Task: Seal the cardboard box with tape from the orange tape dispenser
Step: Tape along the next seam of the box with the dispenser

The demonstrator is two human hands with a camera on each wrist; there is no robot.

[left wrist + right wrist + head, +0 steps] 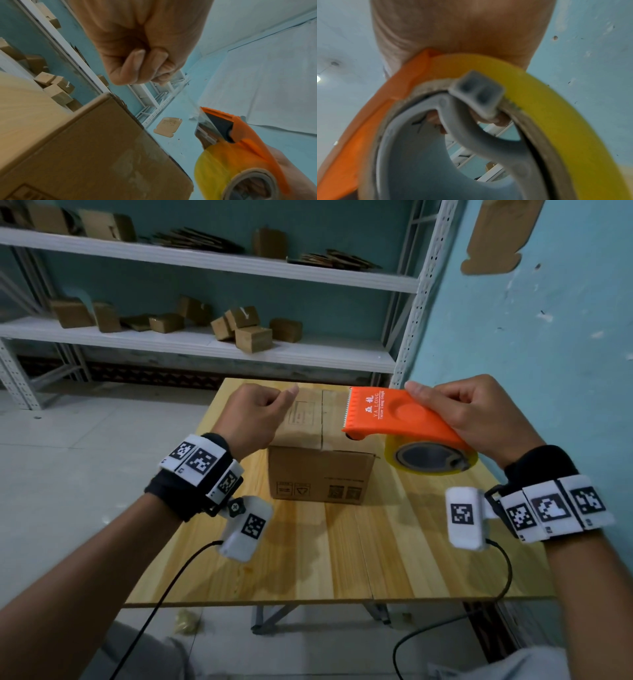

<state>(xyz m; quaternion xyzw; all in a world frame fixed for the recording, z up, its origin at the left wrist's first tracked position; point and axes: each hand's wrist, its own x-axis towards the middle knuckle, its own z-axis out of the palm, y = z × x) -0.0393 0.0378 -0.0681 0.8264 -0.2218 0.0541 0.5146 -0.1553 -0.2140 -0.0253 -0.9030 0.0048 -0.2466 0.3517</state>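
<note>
A closed cardboard box stands on the wooden table, its top flaps meeting along a centre seam. My right hand grips the orange tape dispenser from above and holds it in the air over the box's right side. Its toothed edge points left and its yellowish tape roll hangs below. My left hand hovers over the box's left top with fingers curled and thumb against forefinger. In the left wrist view a faint clear tape strip seems to run from that hand to the dispenser.
White metal shelves with several small cardboard boxes stand behind the table. A teal wall runs close along the table's right side. Black cables hang from both wrist cameras past the table's front edge.
</note>
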